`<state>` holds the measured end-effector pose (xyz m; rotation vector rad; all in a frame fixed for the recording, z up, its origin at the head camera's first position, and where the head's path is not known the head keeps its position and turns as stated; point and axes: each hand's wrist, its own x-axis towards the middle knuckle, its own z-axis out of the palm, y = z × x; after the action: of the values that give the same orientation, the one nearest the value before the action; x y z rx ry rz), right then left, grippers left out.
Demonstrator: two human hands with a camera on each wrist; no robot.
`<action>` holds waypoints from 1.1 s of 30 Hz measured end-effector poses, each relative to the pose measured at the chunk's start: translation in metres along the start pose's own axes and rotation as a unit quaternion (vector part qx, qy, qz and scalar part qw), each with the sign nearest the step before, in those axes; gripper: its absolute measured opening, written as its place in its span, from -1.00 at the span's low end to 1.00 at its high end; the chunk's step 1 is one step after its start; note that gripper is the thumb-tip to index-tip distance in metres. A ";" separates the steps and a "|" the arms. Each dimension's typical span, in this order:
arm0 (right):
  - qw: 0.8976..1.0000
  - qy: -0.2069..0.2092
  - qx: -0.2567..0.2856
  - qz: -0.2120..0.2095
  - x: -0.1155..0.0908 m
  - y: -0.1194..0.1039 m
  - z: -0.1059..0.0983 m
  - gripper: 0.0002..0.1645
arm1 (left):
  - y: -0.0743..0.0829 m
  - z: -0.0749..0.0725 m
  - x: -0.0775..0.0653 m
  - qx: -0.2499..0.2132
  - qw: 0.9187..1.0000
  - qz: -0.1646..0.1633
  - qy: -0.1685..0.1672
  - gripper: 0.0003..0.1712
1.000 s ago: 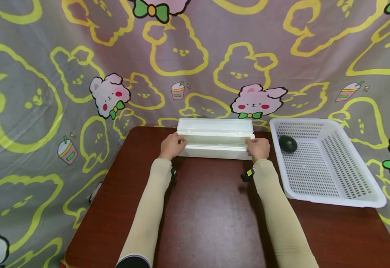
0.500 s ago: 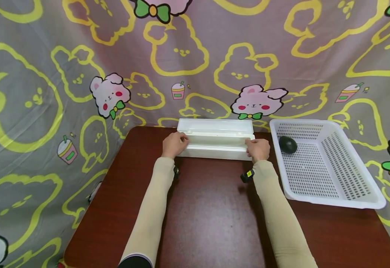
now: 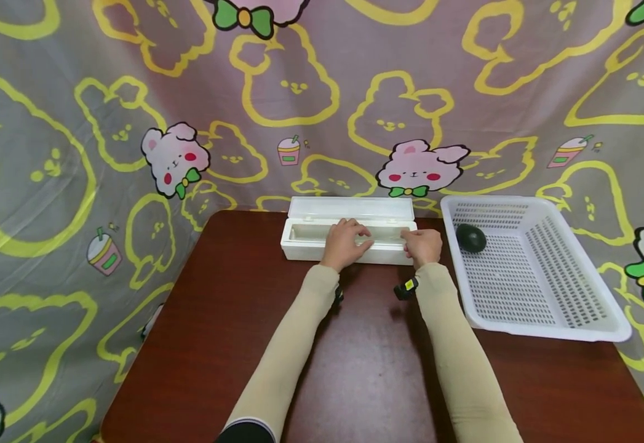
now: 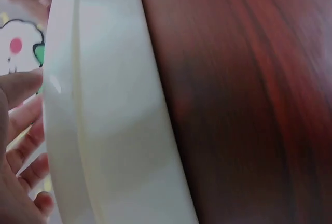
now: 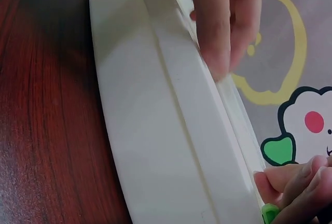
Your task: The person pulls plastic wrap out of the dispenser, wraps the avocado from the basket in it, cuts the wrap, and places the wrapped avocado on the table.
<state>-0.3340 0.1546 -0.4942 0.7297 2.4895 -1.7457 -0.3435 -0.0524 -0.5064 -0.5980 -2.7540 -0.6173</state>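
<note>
A long white box (image 3: pixel 313 253), which looks like a cling film dispenser, lies along the back of the table with its hinged lid (image 3: pixel 352 208) raised. Something clear and shiny, like cling film (image 3: pixel 385 234), shows in its trough. My left hand (image 3: pixel 344 243) is over the middle of the box, thumb and fingers apart; in the left wrist view its fingers (image 4: pixel 31 136) spread loosely beside the front wall. At the right end, my right hand (image 3: pixel 424 247) pinches at the film's edge, thumb against curled fingers. A small bright green piece (image 5: pixel 269 213) shows by its fingers.
To the right stands a white perforated basket (image 3: pixel 543 329) holding a dark green, egg-shaped fruit or vegetable (image 3: pixel 470 238), perhaps an avocado. The reddish-brown table (image 3: pixel 233 320) backs onto a patterned cloth (image 3: pixel 322 74) behind the box.
My left hand has let go at the box's left end and moved right to its middle, its fingers spreading. My right hand stays at the right end.
</note>
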 end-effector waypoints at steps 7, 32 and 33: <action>0.999 -0.004 0.032 -0.005 0.001 0.002 0.001 -0.64 | 0.015 0.012 0.011 0.018 0.999 -0.031 0.005 -0.80; 0.995 -0.008 0.103 -0.005 0.000 0.005 0.002 -0.66 | 0.016 0.023 0.014 -0.065 0.996 -0.046 0.029 -0.78; 0.994 -0.007 0.105 -0.004 0.000 0.005 0.002 -0.66 | 0.016 0.023 0.014 -0.067 0.996 -0.045 0.032 -0.78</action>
<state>-0.3327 0.1540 -0.4994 0.7160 2.3258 -2.0286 -0.3523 -0.0244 -0.5168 -0.4764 -2.7064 -0.8326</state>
